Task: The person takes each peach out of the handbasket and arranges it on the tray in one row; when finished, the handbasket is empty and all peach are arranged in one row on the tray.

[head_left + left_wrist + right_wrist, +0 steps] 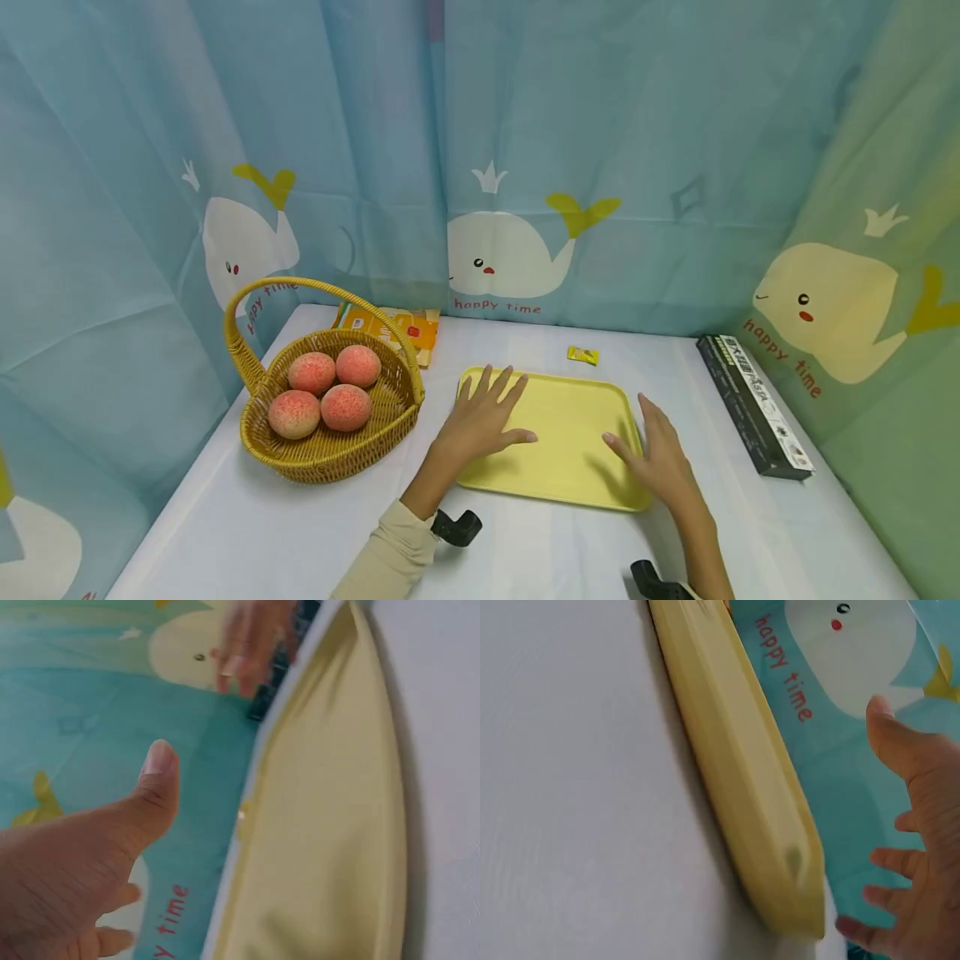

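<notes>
Hands spread flat: left hand [480, 421] on yellow tray [570, 417], right hand [660, 458] at edge; head view alone shows basket [330, 450].

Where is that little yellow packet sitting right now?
In the head view, the little yellow packet lies on the white table, just behind the yellow tray, near the whale curtain.

Bright, even light, soft shadows — head view sharp, both wrist views blurred.

A staged recording booth is suggested — not a lived-in room. A white-covered table [525, 550] is enclosed on three sides by blue whale-print curtains [600, 125] marked "happy time".
</notes>
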The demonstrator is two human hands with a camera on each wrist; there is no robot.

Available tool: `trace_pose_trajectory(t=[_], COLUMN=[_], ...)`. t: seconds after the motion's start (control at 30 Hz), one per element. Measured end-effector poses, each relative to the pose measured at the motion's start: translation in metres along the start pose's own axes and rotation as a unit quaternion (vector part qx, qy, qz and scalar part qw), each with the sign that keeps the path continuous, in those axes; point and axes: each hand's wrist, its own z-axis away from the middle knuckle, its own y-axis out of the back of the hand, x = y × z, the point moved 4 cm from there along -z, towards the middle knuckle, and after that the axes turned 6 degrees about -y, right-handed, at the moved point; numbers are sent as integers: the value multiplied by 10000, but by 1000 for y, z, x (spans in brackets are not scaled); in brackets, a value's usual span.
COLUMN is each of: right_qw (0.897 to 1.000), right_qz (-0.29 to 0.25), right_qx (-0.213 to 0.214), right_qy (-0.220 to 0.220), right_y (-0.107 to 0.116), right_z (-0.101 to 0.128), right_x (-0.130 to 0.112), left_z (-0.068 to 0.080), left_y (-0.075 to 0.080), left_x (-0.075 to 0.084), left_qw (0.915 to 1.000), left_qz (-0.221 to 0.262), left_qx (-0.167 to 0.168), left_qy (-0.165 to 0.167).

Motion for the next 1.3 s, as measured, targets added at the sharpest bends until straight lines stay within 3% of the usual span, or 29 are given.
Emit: trace_pose_trajectory(t=[0.13, 0.3, 0.43, 0.67, 0.93, 1.3], right_qw=[9966, 9921, 9891, 9883, 9850, 9872], right_qz=[-743, -1027, -1197, -1182, -1100, -1006], right_qx=[-331, -678, -838, -958, -1311, -1231], right_qy=[-98, -260, -201, -54, -213, -115], right_y=[-5, -10, -14, -15, -19, -18], right_z=[3, 8, 13, 18, 24, 30], right_x=[9, 17, 20, 24, 20, 22], left_z=[13, 31, 47, 68, 89, 109], left_y=[12, 28, 43, 67, 80, 91], left_x=[-3, -12, -23, -47, -77, -104], left_qw=[9969, 9871, 9780, 9639, 9435, 9437], left_qz=[747, 1581, 2060, 2542, 3142, 3021], left_qx=[38, -56, 85, 658, 1055, 1343], left_qy=[-237, -243, -320, -437, -24, 131])
